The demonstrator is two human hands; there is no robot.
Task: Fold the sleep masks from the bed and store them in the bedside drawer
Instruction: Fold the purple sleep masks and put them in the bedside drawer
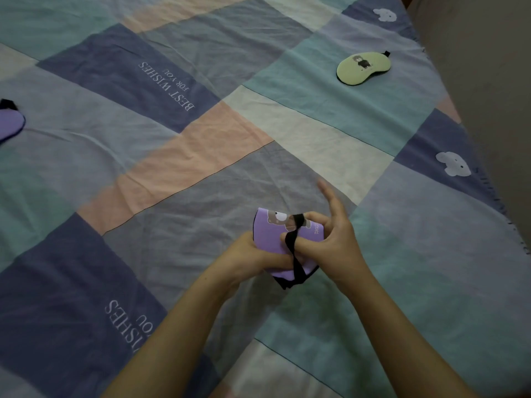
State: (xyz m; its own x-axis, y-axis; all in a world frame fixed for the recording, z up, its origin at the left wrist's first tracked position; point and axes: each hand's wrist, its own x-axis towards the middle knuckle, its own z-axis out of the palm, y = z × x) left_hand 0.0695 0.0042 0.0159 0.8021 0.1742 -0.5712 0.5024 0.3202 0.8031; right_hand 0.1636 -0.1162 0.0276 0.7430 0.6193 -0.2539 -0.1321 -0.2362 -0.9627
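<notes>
A purple sleep mask (273, 234) with a bear print is folded in half and held just above the bed. My left hand (253, 254) grips its lower left side. My right hand (330, 239) pinches the mask's black elastic strap (296, 254), which crosses over the folded mask, with the index finger stretched out. A pale green sleep mask (363, 68) lies flat on the bed at the far right. Another purple sleep mask (10, 122) lies at the left edge of the view, partly cut off. The bedside drawer is not in view.
The bed is covered by a patchwork sheet (201, 145) in blue, teal, pink and white squares, with printed words and white bear shapes. A grey surface (488, 81) rises beyond the bed's right edge.
</notes>
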